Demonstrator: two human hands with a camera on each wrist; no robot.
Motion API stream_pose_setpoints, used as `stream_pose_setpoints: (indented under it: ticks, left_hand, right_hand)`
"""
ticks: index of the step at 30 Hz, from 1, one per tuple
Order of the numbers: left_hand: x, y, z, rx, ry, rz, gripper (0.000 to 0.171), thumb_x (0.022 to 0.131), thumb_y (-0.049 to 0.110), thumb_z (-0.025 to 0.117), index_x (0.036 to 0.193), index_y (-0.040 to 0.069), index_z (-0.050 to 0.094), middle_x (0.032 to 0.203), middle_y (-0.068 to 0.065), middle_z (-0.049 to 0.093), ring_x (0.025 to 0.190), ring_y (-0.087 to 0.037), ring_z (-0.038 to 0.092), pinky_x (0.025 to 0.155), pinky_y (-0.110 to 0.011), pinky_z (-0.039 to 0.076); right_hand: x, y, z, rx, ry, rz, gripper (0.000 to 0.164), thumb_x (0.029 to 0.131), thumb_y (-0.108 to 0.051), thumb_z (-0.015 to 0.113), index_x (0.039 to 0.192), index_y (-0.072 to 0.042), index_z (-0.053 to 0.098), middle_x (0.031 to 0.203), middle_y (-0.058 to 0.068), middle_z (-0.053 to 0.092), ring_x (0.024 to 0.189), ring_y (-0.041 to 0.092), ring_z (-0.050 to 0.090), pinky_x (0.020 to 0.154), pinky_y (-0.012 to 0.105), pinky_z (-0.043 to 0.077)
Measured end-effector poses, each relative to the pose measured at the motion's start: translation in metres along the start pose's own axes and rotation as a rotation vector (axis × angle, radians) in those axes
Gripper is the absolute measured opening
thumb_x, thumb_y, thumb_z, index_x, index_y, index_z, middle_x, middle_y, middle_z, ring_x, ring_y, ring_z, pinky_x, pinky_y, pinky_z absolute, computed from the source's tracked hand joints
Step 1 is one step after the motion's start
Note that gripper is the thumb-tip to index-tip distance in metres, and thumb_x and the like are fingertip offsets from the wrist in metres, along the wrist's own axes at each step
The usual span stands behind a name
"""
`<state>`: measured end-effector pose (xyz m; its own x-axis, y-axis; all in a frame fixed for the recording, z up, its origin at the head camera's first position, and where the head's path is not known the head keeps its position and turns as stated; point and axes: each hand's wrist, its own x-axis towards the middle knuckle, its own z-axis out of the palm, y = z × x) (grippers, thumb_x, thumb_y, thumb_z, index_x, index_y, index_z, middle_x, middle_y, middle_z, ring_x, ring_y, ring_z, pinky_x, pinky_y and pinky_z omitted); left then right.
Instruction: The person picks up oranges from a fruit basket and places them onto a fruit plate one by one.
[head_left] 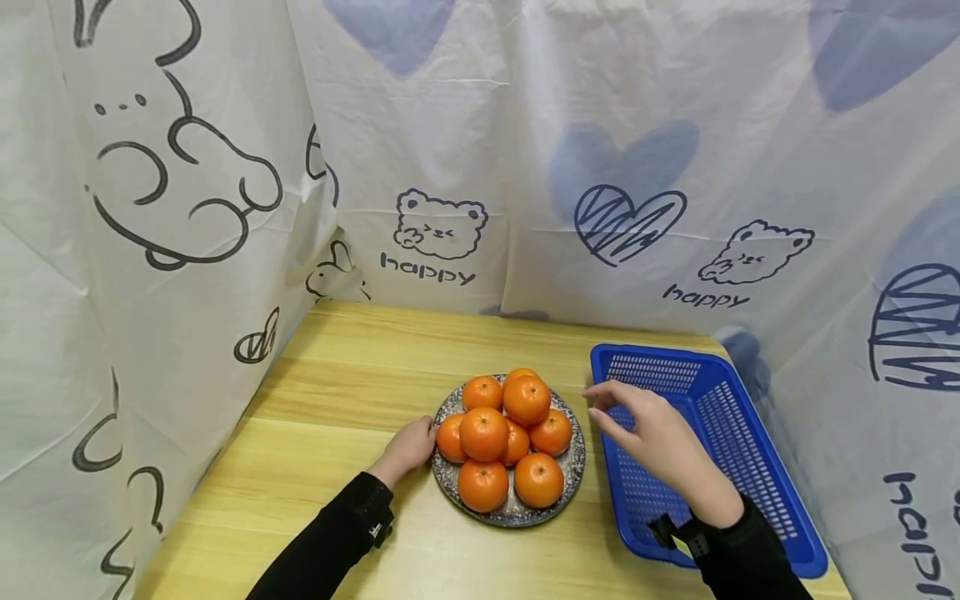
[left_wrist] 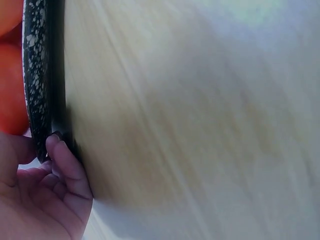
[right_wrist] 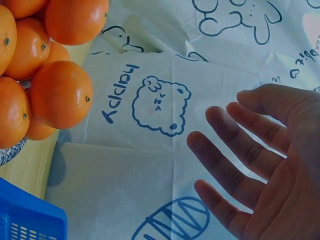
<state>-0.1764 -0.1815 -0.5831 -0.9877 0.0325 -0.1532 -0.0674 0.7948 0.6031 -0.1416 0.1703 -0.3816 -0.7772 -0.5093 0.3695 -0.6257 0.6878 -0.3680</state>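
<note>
Several orange mandarin-like fruits [head_left: 483,486] are heaped in two layers on a round, speckled dark plate [head_left: 517,515] in the head view. At the plate's left edge, my left hand [head_left: 408,450] pinches the rim; the left wrist view has the thumb on the fruit side of the rim [left_wrist: 37,75] and curled fingers beneath. My right hand [head_left: 660,429] hovers over the left side of a blue plastic basket [head_left: 630,508], holding nothing. In the right wrist view its fingers [right_wrist: 230,175] are spread and loosely bent, apart from the fruits [right_wrist: 61,95].
The slatted blue basket stands right of the plate, with no fruit visible in it. Pale wooden table surface [head_left: 337,367] extends left of and behind the plate. White printed cloth [head_left: 525,150] hangs along the back and both sides.
</note>
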Motion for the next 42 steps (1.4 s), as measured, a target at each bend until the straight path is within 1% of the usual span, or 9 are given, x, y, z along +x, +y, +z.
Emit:
stream_pose_setpoints:
  ticks: [6, 11, 13, 18, 20, 24, 29, 36, 42]
  left_hand:
    - [0.000, 0.001, -0.002, -0.008, 0.006, 0.002, 0.030, 0.101, 0.019, 0.044, 0.111, -0.003, 0.061, 0.104, -0.022, 0.066, 0.099, -0.037, 0.064, 0.089, -0.051, 0.050]
    - [0.001, 0.001, -0.004, -0.008, 0.002, 0.006, 0.027, 0.101, 0.020, 0.044, 0.103, -0.001, 0.061, 0.092, -0.017, 0.065, 0.084, -0.028, 0.062, 0.081, -0.047, 0.051]
    - [0.002, -0.001, -0.004, -0.007, 0.001, 0.002, 0.027, 0.102, 0.020, 0.044, 0.102, -0.001, 0.061, 0.090, -0.015, 0.064, 0.081, -0.026, 0.060, 0.079, -0.046, 0.051]
    - [0.001, -0.003, -0.006, -0.006, 0.016, 0.000, 0.025, 0.102, 0.019, 0.044, 0.100, -0.001, 0.061, 0.087, -0.014, 0.063, 0.080, -0.025, 0.060, 0.079, -0.046, 0.051]
    - [0.001, -0.003, -0.006, -0.013, 0.016, 0.000, 0.025, 0.102, 0.018, 0.044, 0.099, 0.000, 0.061, 0.085, -0.013, 0.062, 0.077, -0.024, 0.059, 0.076, -0.043, 0.051]
    - [-0.001, -0.002, -0.006, -0.040, -0.003, 0.005, 0.025, 0.102, 0.019, 0.043, 0.097, 0.000, 0.060, 0.077, -0.009, 0.058, 0.068, -0.020, 0.055, 0.064, -0.035, 0.048]
    - [-0.003, -0.003, -0.005, -0.080, -0.021, -0.008, 0.025, 0.103, 0.020, 0.043, 0.098, 0.001, 0.059, 0.072, -0.006, 0.053, 0.059, -0.016, 0.051, 0.055, -0.029, 0.043]
    - [-0.003, -0.004, -0.005, -0.154, -0.048, -0.041, 0.026, 0.104, 0.022, 0.041, 0.095, 0.003, 0.057, 0.065, -0.005, 0.051, 0.047, -0.014, 0.048, 0.045, -0.028, 0.042]
    - [-0.003, -0.005, -0.016, -0.104, -0.016, -0.035, 0.026, 0.103, 0.021, 0.041, 0.096, 0.002, 0.058, 0.073, -0.006, 0.054, 0.061, -0.018, 0.052, 0.054, -0.031, 0.044]
  right_hand:
    - [-0.001, 0.000, 0.000, 0.012, -0.015, 0.007, 0.022, 0.093, -0.019, 0.065, 0.115, -0.022, 0.063, 0.099, -0.009, 0.067, 0.088, 0.006, 0.062, 0.076, 0.027, 0.052]
    - [-0.001, -0.003, 0.007, 0.015, -0.011, -0.013, 0.024, 0.092, -0.015, 0.067, 0.115, -0.019, 0.063, 0.098, -0.007, 0.067, 0.090, 0.008, 0.063, 0.076, 0.027, 0.051]
    - [0.002, -0.006, 0.012, 0.016, -0.042, -0.032, 0.025, 0.091, -0.016, 0.068, 0.115, -0.019, 0.064, 0.099, -0.006, 0.067, 0.090, 0.009, 0.063, 0.076, 0.027, 0.051]
    - [0.022, -0.020, 0.029, 0.003, -0.205, -0.121, 0.030, 0.092, -0.023, 0.067, 0.121, -0.019, 0.060, 0.110, -0.003, 0.066, 0.099, 0.011, 0.063, 0.082, 0.027, 0.051]
    - [0.030, -0.025, 0.032, -0.010, -0.233, -0.159, 0.031, 0.092, -0.025, 0.066, 0.122, -0.019, 0.059, 0.112, -0.002, 0.066, 0.101, 0.012, 0.063, 0.084, 0.029, 0.052]
    - [0.038, -0.030, 0.035, -0.013, -0.231, -0.192, 0.030, 0.093, -0.025, 0.066, 0.121, -0.020, 0.058, 0.112, -0.002, 0.065, 0.100, 0.012, 0.062, 0.084, 0.029, 0.051]
    - [0.035, -0.029, 0.035, 0.008, -0.242, -0.155, 0.029, 0.093, -0.026, 0.065, 0.121, -0.022, 0.058, 0.113, -0.004, 0.064, 0.103, 0.011, 0.062, 0.086, 0.028, 0.051]
    - [0.026, -0.020, 0.032, 0.052, -0.237, -0.062, 0.032, 0.093, -0.022, 0.066, 0.124, -0.022, 0.059, 0.119, -0.002, 0.064, 0.109, 0.013, 0.061, 0.090, 0.030, 0.050]
    - [0.015, -0.005, 0.025, 0.062, -0.207, 0.061, 0.032, 0.095, -0.027, 0.063, 0.126, -0.024, 0.058, 0.122, -0.004, 0.063, 0.109, 0.013, 0.061, 0.090, 0.034, 0.050]
